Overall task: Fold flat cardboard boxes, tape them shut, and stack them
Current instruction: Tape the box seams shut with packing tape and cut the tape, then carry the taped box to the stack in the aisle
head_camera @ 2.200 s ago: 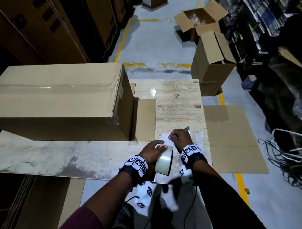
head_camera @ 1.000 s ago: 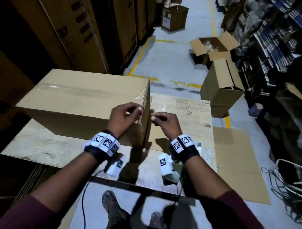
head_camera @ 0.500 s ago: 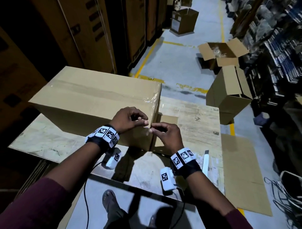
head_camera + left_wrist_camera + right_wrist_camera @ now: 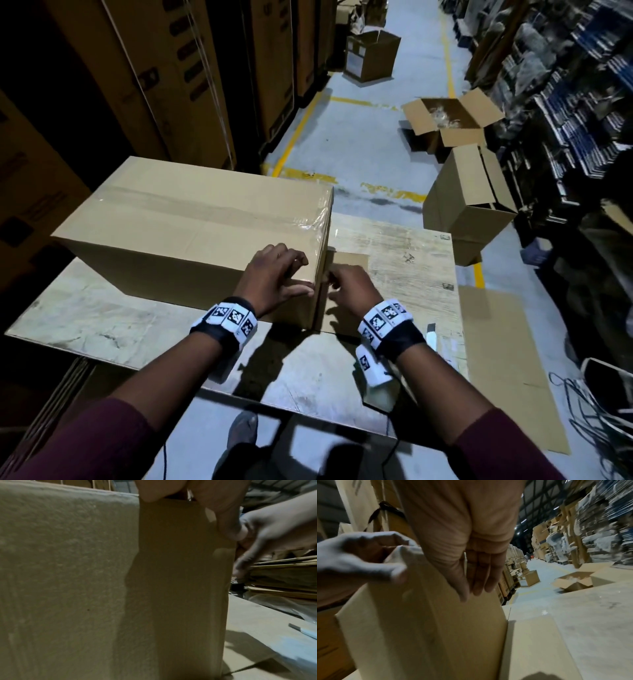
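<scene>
On table (image 4: 102, 329), left hand (image 4: 274, 277) and right hand (image 4: 349, 291) press straight fingers against box (image 4: 191, 219).

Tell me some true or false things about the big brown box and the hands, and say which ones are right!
1. The big brown cardboard box sits on the pale wooden table. True.
2. Clear shiny tape runs along the box's top. True.
3. The left hand holds a roll of tape. False: it rests flat on the box's near side, by the corner.
4. The right hand is on the box's end, fingers straight. True.
5. The open cardboard box on the floor is taped shut. False: its flaps stand open.
</scene>
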